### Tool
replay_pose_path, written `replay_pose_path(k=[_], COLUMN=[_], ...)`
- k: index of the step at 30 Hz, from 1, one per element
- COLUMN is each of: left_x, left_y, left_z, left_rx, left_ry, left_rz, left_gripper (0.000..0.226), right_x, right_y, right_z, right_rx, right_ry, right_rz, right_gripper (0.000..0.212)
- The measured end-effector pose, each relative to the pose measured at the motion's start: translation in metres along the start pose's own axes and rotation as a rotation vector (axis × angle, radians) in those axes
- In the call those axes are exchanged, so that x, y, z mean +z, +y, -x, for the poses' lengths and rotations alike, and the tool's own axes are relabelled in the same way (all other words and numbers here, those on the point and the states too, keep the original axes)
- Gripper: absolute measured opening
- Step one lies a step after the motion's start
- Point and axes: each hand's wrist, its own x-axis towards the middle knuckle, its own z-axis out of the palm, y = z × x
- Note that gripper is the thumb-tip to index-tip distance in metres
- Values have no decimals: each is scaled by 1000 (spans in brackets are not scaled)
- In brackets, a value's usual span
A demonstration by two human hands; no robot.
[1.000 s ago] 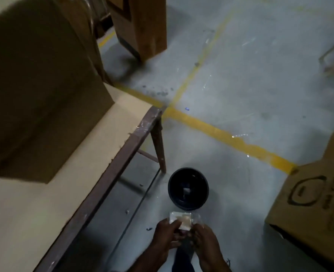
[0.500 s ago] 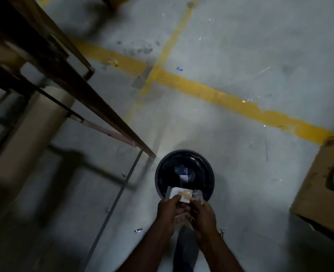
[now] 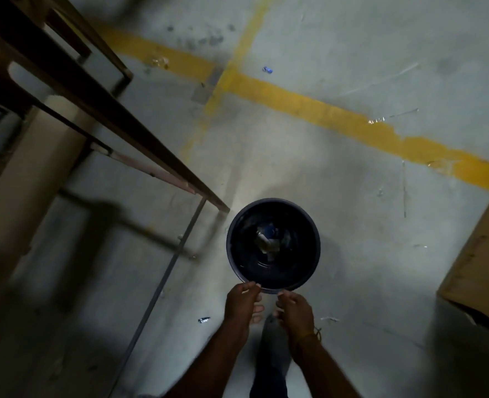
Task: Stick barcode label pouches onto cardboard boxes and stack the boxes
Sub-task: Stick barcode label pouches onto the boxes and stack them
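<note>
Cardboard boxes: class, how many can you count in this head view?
1. A cardboard box stands on the floor at the right edge, cut off by the frame, right of the black bin. Others may lie outside the view.

No readable text anywhere. Cardboard box (image 3: 479, 254), right of the dark bin (image 3: 273, 245), shows the edge of a black printed mark, cut off by the frame, illegible. Scraps inside the bin: too blurred.

Bin (image 3: 273, 282) just ahead of both hands (image 3: 242, 301) (image 3: 295, 307), scraps (image 3: 266, 242) inside. Table frame (image 3: 102, 110) ahead-left, roll (image 3: 27, 173) under it. Cardboard box (image 3: 479, 259) to the right; floor line (image 3: 323, 110) beyond bin.
</note>
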Motion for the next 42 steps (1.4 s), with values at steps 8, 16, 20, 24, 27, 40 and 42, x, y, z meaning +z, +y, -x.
replay_pose_path(k=[8,16,20,24,27,40,42], left_x=[-46,-122,-175,-236,-284,-411,-417], left_y=[21,10,-33,-95,-157,-370,-390], left_z=[103,256,333,399,442,556,566], left_rx=[86,217,265,322,338,289,268], left_ry=[51,70,62,97,161,568,656], left_rz=[-24,140,238,317,382,1003,1128], left_gripper=[20,17,13,9,13,17,16], right_x=[3,2,10,21,34,117,129], right_y=[-30,-40,-21,16,59,218,239], right_z=[113,276,361,446,510,669,687], right_rx=[-214,-387,-502,-611,-664,-969,-1016], right_ry=[-113,-191,-238,-333,-427,-1028,-1154], right_rz=[216,327,485,622,780,1499,1585], right_gripper=[11,10,12,13,15,5,5])
